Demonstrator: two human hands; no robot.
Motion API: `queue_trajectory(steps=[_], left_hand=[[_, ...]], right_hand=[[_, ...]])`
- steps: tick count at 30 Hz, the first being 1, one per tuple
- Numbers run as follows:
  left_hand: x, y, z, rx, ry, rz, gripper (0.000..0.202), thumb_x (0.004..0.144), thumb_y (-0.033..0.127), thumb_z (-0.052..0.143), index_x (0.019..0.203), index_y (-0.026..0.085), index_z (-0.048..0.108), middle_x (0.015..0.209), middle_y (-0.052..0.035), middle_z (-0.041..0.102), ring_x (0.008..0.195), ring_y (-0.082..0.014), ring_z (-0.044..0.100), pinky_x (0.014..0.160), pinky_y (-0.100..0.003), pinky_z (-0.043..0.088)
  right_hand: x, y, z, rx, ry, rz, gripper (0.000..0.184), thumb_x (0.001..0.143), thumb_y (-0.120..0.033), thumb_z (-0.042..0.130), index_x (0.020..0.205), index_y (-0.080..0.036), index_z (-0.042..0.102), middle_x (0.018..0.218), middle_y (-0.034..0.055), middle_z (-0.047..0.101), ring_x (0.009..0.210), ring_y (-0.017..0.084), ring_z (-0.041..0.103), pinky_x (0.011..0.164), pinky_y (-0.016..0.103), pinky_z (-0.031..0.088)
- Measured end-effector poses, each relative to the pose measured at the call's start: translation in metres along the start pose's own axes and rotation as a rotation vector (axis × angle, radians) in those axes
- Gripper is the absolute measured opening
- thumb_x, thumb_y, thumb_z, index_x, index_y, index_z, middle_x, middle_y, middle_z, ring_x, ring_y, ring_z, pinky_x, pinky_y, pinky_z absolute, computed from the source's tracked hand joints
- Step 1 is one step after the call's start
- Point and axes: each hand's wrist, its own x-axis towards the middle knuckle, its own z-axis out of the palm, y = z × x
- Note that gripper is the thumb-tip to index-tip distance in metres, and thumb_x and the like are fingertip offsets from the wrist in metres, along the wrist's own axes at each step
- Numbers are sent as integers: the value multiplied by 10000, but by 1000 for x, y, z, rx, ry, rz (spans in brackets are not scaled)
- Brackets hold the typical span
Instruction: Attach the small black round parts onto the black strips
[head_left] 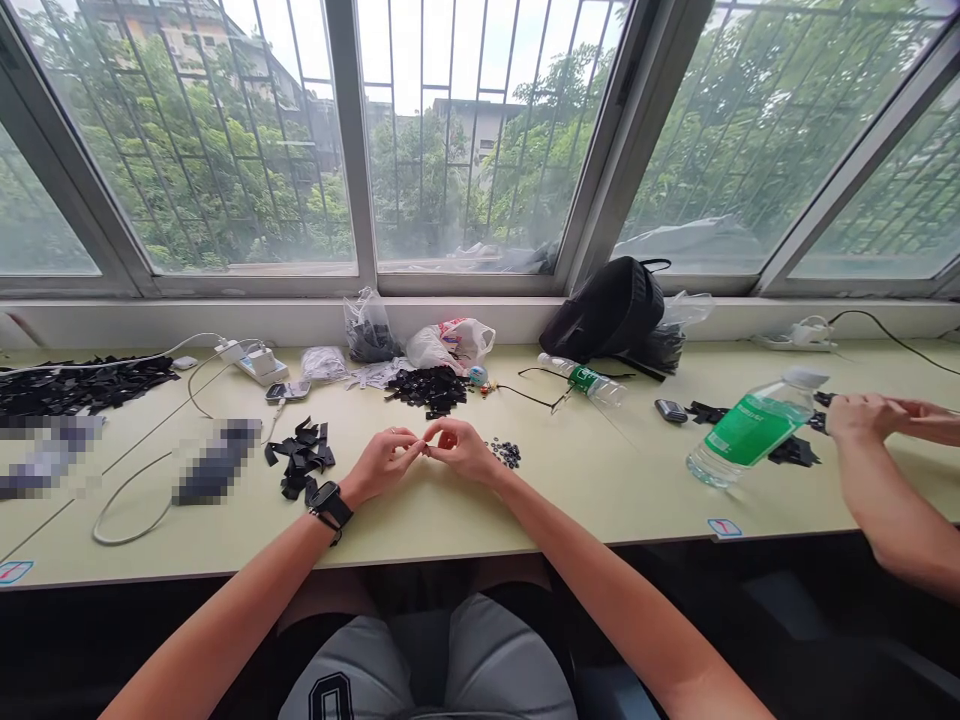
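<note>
My left hand [384, 461] and my right hand [463, 450] meet just above the pale green table [450, 510], fingertips pinched together on something too small to make out. A black watch sits on my left wrist. A heap of flat black pieces [300, 456] lies just left of my left hand. A cluster of tiny black parts [507, 453] sits right of my right hand. A bigger pile of black pieces [429, 388] lies farther back.
Another person's hands [870, 415] work at the right, beside a clear water bottle [750, 428]. A black bag [607, 310], plastic bags [450, 345], glasses [536, 390], a second bottle [585, 380], a power strip [251, 360] and white cables [127, 500] lie around.
</note>
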Motion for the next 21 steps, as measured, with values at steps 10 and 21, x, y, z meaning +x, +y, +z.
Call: queue_trajectory(steps=[10, 21], left_hand=[[0, -13, 3, 113, 165, -9, 243, 1012, 352, 598, 1152, 252, 770, 1121, -76, 744, 1095, -263, 625, 997, -441, 515], [-1, -9, 2, 114, 137, 15, 166, 981, 288, 628, 1068, 246, 762, 1055, -60, 751, 1061, -262, 620, 971, -431, 494]], right_hand=[[0, 6, -15, -471, 289, -76, 85, 859, -145, 635, 865, -213, 685, 899, 27, 698, 677, 147, 564, 674, 292, 444], [-5, 4, -11, -708, 121, -150, 114, 795, -111, 674, 761, -216, 644, 800, 29, 694, 810, 203, 593, 725, 310, 416]])
